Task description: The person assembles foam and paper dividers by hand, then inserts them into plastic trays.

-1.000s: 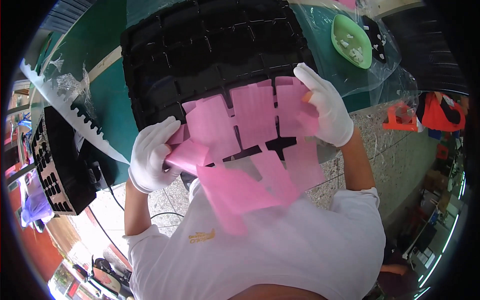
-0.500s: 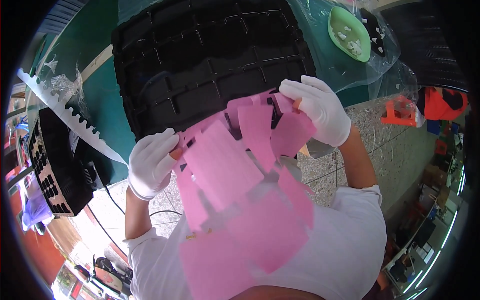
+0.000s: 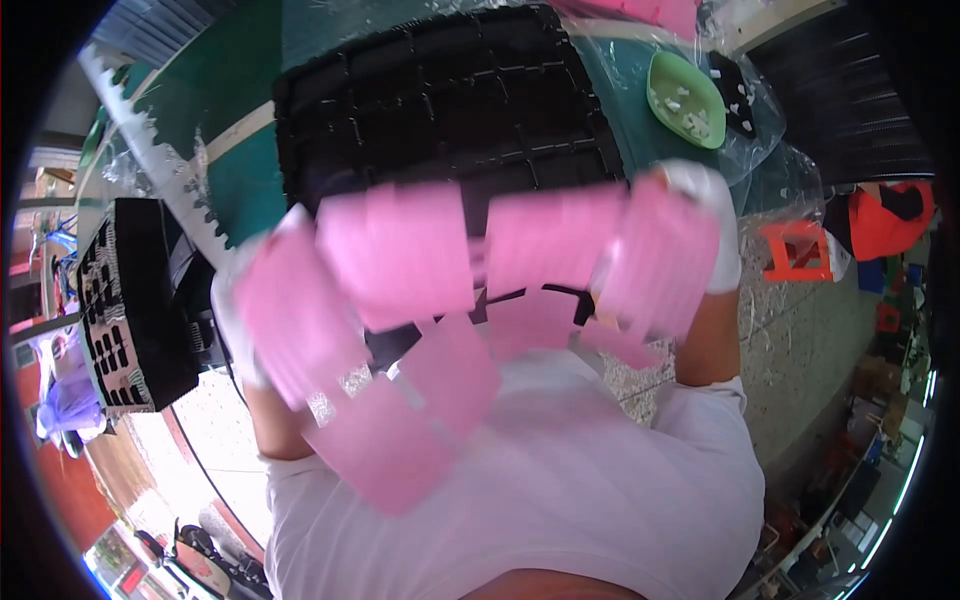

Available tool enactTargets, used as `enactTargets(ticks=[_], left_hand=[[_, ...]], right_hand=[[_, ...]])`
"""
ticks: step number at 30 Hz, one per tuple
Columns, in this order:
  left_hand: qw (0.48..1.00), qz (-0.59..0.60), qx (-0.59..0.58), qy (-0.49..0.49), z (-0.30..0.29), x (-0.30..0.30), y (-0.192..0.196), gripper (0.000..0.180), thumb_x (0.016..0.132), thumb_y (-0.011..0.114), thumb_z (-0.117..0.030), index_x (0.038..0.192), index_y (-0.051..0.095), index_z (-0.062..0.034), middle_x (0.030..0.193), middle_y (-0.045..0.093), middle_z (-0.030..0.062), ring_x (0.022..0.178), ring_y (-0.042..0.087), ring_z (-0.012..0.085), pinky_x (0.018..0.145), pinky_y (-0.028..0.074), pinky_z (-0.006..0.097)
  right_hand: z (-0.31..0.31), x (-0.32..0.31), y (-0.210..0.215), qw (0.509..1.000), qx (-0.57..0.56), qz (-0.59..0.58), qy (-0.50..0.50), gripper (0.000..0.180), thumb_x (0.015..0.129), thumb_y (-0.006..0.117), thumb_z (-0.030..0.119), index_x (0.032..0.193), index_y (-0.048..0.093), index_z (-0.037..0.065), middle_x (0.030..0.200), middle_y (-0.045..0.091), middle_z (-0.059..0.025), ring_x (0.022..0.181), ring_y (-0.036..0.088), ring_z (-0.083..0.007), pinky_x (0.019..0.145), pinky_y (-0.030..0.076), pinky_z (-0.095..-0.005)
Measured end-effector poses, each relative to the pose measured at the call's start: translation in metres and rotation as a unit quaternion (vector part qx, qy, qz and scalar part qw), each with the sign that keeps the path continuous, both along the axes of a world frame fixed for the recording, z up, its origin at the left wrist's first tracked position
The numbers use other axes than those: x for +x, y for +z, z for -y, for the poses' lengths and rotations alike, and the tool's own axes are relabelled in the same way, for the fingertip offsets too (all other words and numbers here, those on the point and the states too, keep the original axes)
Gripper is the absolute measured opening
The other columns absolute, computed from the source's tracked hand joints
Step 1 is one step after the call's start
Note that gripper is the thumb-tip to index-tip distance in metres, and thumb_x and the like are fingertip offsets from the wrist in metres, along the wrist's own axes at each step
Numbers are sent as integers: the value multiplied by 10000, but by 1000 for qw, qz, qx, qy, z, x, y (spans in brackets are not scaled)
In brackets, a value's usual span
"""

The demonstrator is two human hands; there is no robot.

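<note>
A thin pink sheet [image 3: 395, 255], cut into hanging rectangular flaps, is stretched between my two hands in front of my chest. It is smeared by motion. My white-gloved left hand [image 3: 234, 325] grips its left end; the flaps cover most of those fingers. At the opposite end, my gloved right hand [image 3: 722, 235] holds the sheet, its fingers partly hidden and blurred. Beyond the sheet a black plastic tray [image 3: 440, 120] with raised ribs lies on the green table [image 3: 245, 165]. The flaps overlap the tray's near edge in view; I cannot tell whether they touch it.
A light green dish [image 3: 685, 105] with white scraps sits at the right on clear plastic film. Pink material [image 3: 650, 12] lies at the far edge. A notched white strip [image 3: 160, 155] and a black slotted box [image 3: 140, 300] are at left, an orange stool [image 3: 798, 252] at right.
Both hands have moved apart and the sheet is spread wider, its flaps swung up and outward. The view has shifted, and pink material now shows at the far right of the table.
</note>
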State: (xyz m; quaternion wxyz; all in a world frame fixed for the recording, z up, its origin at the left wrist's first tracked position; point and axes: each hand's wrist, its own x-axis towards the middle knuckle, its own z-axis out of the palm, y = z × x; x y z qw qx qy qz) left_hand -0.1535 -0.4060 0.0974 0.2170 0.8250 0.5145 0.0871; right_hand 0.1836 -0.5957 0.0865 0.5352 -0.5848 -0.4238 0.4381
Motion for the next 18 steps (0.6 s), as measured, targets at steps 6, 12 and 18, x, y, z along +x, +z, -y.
enactTargets(ticks=[6, 12, 18], left_hand=[[860, -106, 275, -417, -95, -4, -38, 323, 807, 743, -132, 1108, 714, -19, 930, 714, 116, 802, 698, 244, 726, 568, 325], [980, 132, 105, -110, -41, 13, -13, 942, 642, 881, -137, 1487, 467, -92, 951, 710, 94, 812, 695, 303, 732, 579, 369], [831, 219, 285, -425, -36, 29, 22, 1011, 617, 842, 30, 1520, 405, -90, 941, 714, 94, 769, 684, 271, 747, 572, 367]], right_hand=[[-94, 44, -30, 787, -67, 604, 110, 325, 848, 658, 146, 1148, 676, 22, 999, 718, -142, 839, 681, -263, 787, 536, -324], [-89, 9, -33, 806, 146, 572, 24, 765, 710, 795, 93, 1423, 543, 207, 1502, 444, -138, 1262, 549, -318, 1030, 482, -387], [-58, -10, -20, 784, 280, 553, 34, 792, 613, 874, 77, 1347, 595, 188, 1477, 470, -126, 1205, 584, -304, 1015, 486, -408]])
